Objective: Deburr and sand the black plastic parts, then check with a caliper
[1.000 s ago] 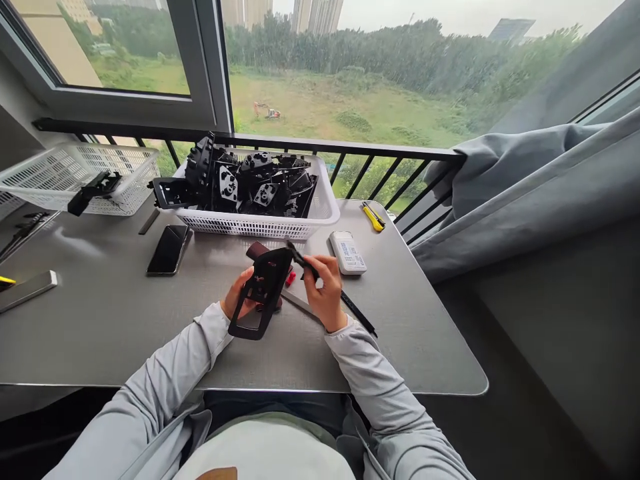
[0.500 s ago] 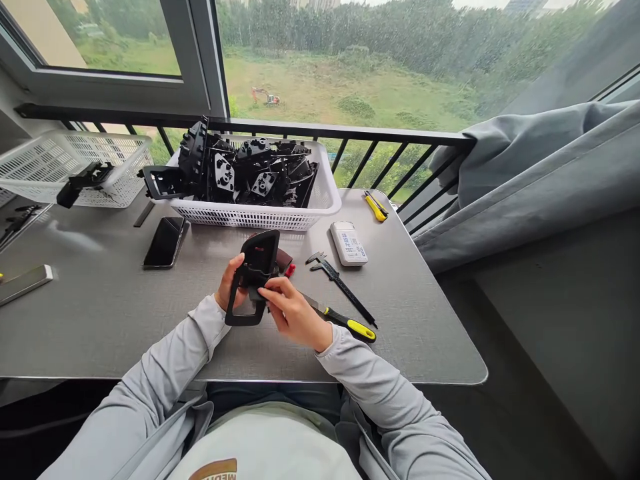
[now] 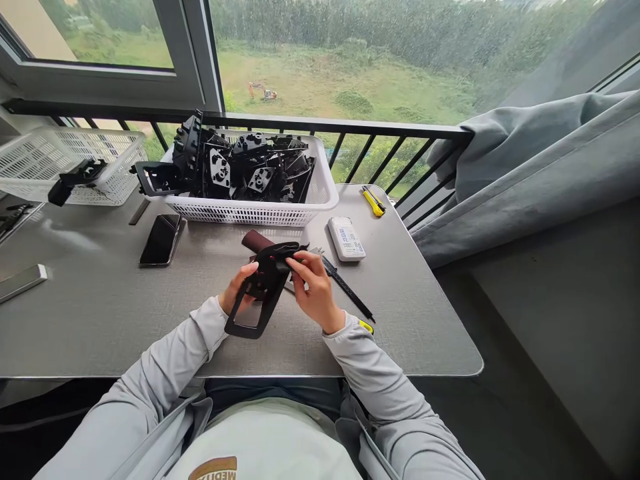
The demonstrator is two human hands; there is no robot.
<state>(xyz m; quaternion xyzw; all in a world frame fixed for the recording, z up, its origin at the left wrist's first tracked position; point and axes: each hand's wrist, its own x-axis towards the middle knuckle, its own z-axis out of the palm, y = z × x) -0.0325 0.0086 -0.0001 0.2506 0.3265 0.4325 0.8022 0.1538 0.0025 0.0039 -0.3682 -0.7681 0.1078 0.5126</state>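
Observation:
A black plastic frame part (image 3: pixel 260 293) is held over the grey table (image 3: pixel 100 320) in front of me. My left hand (image 3: pixel 239 290) grips its left side from behind, fingers curled round it. My right hand (image 3: pixel 313 290) pinches the part's upper right end with fingers and thumb. Just beyond the part lies a dark brown-red object (image 3: pixel 255 240). A black caliper (image 3: pixel 345 285) lies on the table right of my right hand, and the yellow end of a tool handle (image 3: pixel 367 326) shows behind my right wrist.
A white basket (image 3: pixel 320 193) piled with black plastic parts stands at the back. A second white basket (image 3: pixel 75 163) stands back left with one black part on its rim. A phone (image 3: pixel 160 239), a white device (image 3: pixel 346 238), a yellow cutter (image 3: pixel 374 201) and a grey curtain (image 3: pixel 525 167) are around.
My right hand laid the caliper on the table, then came back to the frame part. The part has been tilted down and turned in my hands. The view shifted slightly lower.

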